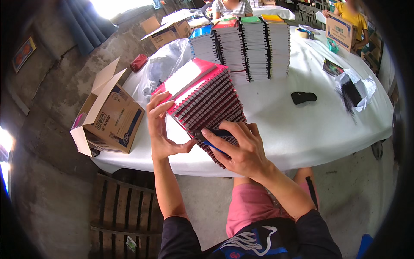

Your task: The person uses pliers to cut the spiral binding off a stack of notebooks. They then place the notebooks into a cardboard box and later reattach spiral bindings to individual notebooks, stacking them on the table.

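A tall stack of red-covered, comb-bound books stands in front of me, its dark bindings turned toward me. My left hand braces the stack's left side, fingers at the top cover and thumb lower down near the bindings. In my right hand is a small black-and-blue tool, held against the lower bindings; my fingers partly cover it, and its exact kind does not show. Behind this stack rise several more stacks of bound books, with blue, red, green and yellow covers.
An open cardboard box sits at the table's left edge, near clear plastic wrapping and a red pouch. On the white-covered table lie a black object and a crumpled plastic bag. A person far right holds a box.
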The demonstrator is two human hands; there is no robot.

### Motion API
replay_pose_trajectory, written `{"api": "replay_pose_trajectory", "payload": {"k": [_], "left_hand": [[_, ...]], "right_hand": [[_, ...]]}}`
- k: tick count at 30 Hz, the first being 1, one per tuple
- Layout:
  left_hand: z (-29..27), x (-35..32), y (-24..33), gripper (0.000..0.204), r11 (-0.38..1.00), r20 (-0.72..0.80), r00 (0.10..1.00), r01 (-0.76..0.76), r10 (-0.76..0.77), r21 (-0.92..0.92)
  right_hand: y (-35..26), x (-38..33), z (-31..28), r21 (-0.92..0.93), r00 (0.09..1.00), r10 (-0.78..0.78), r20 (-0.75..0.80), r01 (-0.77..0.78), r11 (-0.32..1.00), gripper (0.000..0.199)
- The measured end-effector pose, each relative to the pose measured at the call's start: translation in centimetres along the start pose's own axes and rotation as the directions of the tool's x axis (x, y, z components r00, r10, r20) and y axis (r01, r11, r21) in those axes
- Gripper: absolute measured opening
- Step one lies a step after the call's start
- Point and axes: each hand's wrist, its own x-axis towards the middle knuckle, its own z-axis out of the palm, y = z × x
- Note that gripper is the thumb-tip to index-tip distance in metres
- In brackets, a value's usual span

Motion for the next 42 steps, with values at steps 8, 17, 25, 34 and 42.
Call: {"api": "replay_pose_trajectory", "payload": {"k": [8,17,25,34,42], "left_hand": [[0.2,0.1,-0.1,0.087,1.0,-0.01,1.0,0.004,-0.004,-0.011],[0.1,0.0,0.0,0.087,0.999,-0.021,0.999,0.037,-0.037,-0.036],[0.1,-0.1,-0.2,0.088,1.0,-0.016,1.0,-0.005,0.005,-0.004],[0.2,0.1,0.1,0.092,1.0,-0.004,1.0,0.005,-0.004,0.021],[0.1,0.1,-0.2,0.092,1.0,0.004,1.0,0.0,0.0,0.014]], "right_hand": [[-0.1,-0.3,0.6,-0.019,1.0,0.0,-0.008,0.0,1.0,0.046],[-0.3,0.1,0.4,-0.068,0.999,-0.037,-0.028,0.035,0.997,0.045],[-1.3,0.7,-1.3,0.629,0.559,0.357,0.748,-0.769,-0.114,0.027],[-0.9,-1.0,-1.1,0.041,0.979,0.185,0.081,-0.188,0.981,0.046],[-0.7,0.2,-1.4,-0.052,0.991,0.077,0.108,-0.072,0.996,0.044]]}}
